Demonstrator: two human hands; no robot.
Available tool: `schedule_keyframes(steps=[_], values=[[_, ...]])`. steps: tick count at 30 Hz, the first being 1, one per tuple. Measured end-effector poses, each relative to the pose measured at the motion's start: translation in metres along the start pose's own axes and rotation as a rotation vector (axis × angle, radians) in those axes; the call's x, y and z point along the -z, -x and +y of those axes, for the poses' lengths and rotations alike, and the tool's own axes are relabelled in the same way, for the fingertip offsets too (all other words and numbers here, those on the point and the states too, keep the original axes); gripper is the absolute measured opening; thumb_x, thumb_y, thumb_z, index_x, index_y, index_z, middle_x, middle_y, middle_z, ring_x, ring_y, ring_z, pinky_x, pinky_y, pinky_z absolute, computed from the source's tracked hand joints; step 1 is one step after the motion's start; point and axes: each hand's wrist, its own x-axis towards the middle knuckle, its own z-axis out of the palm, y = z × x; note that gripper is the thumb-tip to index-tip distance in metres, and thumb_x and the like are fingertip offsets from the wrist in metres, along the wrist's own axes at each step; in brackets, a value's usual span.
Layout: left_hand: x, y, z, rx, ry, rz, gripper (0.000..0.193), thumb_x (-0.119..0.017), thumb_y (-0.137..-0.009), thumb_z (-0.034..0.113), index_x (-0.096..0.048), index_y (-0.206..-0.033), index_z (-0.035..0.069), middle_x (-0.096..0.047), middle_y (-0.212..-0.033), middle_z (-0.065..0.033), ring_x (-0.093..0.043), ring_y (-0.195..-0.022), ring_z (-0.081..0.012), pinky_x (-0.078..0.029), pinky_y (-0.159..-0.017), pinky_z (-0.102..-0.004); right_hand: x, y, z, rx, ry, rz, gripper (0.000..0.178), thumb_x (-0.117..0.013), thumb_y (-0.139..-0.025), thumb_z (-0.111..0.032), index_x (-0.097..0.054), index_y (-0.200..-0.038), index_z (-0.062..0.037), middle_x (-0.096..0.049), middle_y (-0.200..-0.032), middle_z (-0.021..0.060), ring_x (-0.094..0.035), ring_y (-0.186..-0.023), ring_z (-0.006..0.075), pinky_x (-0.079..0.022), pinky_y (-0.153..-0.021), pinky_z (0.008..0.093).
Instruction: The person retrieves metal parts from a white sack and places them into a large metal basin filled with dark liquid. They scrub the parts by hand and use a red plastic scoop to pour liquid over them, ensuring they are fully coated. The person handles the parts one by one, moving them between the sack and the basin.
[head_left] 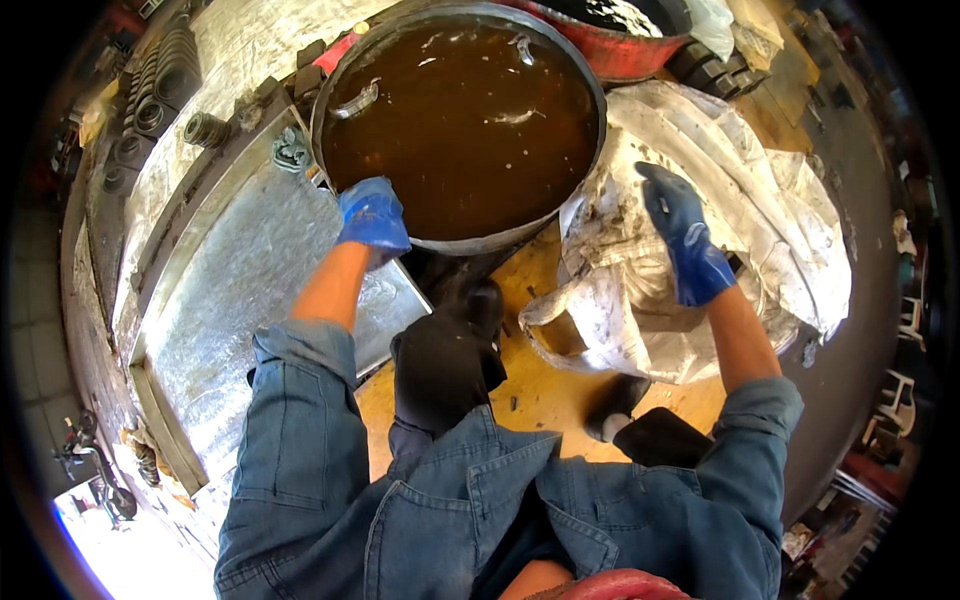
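Note:
A round metal tub [600,130] full of dark brown liquid stands in front of me, with bits of pale, shiny film floating in it. At its near left rim is my left hand [373,215] in a blue glove, fingers curled closed; what they hold, if anything, is hidden. My right hand [687,240], also in a blue glove, hovers over a big, dirty white plastic sack [640,310] right of the tub. Its fingers are stretched out, holding nothing I can see.
To the left lies a wide metal tray [240,290] with a crumpled bluish cloth [291,150] at its far corner. A red tub [625,60] stands behind the round one. Dark ringed parts [178,80] line the far left. The floor [530,380] beneath me is yellowish.

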Motion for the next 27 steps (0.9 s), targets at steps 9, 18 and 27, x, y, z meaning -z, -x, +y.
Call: schedule_keyframes(steps=[9,18,27], values=[[-0.043,-0.048,-0.036,-0.711,-0.199,0.046,0.021,-0.070,-0.079,0.017,-0.076,-0.092,0.002,-0.073,-0.096,-0.0245,-0.071,-0.096,-0.0428,-0.057,-0.083,-0.0502,0.038,0.143,0.056,-0.250,0.044,0.097,0.023,-0.061,-0.100,-0.015,-0.073,-0.117,-0.0063,-0.075,-0.102,0.0177,-0.073,-0.087,0.0330,-0.058,-0.078,0.0407],[-0.102,-0.192,-0.108,-1.092,-1.242,-0.413,0.027,-0.064,-0.088,0.030,-0.079,-0.100,0.012,-0.076,-0.096,-0.0169,-0.073,-0.092,-0.0358,-0.057,-0.085,-0.0443,-0.019,0.227,0.151,-0.750,0.309,-0.358,0.031,-0.059,-0.098,-0.037,-0.070,-0.119,-0.0160,-0.075,-0.101,0.0163,-0.073,-0.096,0.0328,-0.055,-0.086,0.0474],[-0.064,-0.111,-0.109,-0.522,-0.731,-0.416,0.025,-0.059,-0.091,0.022,-0.078,-0.097,0.007,-0.073,-0.109,-0.0217,-0.070,-0.110,-0.0356,-0.055,-0.096,-0.0425,-0.094,0.244,0.325,-1.075,0.559,-0.388,0.048,-0.056,-0.096,-0.041,-0.062,-0.134,-0.0115,-0.064,-0.131,0.0160,-0.059,-0.125,0.0307,-0.045,-0.105,0.0422]])
